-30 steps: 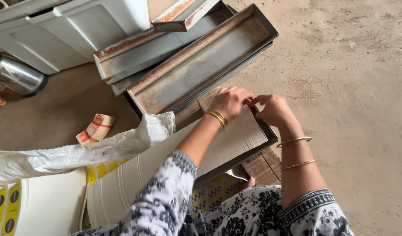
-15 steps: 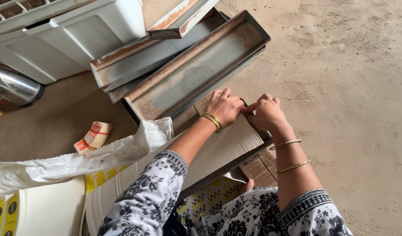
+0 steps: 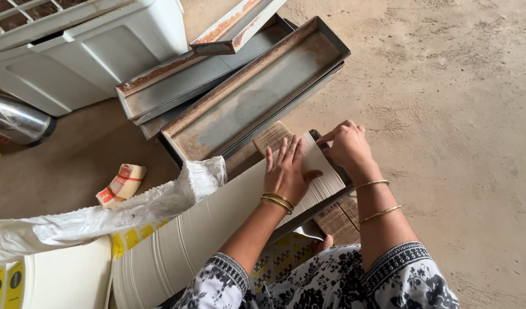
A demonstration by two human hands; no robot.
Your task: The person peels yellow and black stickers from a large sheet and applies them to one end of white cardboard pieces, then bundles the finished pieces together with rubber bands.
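Note:
A long stack of white paper sheets lies edge-up in a metal tray on the floor in front of me. My left hand rests flat on the far end of the stack, fingers spread. At the stack's far right corner, my right hand touches the sheet edges and the tray's end with its fingertips. Gold bangles are on both wrists. A small brown block sits just beyond the stack's end.
Several rusty metal trays are piled beyond the stack. A white plastic crate stands at the back left, a steel vessel at the left edge. A white plastic bag and a small red-and-white wrapper lie left. Bare concrete floor extends right.
My left hand has opened from a curled grip to lie flat on the stack's end. My right hand shifted slightly to the right corner. The view moved a little closer.

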